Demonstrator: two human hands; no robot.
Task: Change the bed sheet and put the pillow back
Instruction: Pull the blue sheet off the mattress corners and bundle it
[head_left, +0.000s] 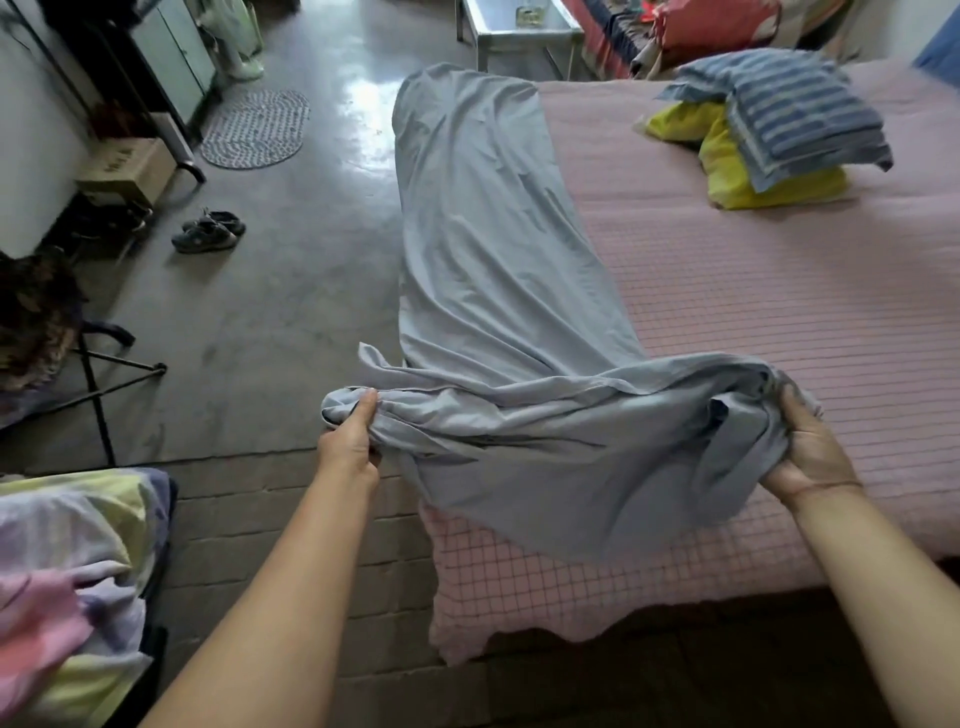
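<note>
Bunching between both hands' fingers: grey sheet.

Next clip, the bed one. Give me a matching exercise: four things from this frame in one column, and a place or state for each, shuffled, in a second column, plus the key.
Things
1. grey sheet
2. striped pillow
3. shoes
4. oval mat

Places or states
A. flat on the floor before the cabinet
B. on a yellow bundle on the bed
C. gripped by the left hand and right hand
D. dark, side by side on the floor

Pairs: 1-C, 2-B, 3-D, 4-A
</note>
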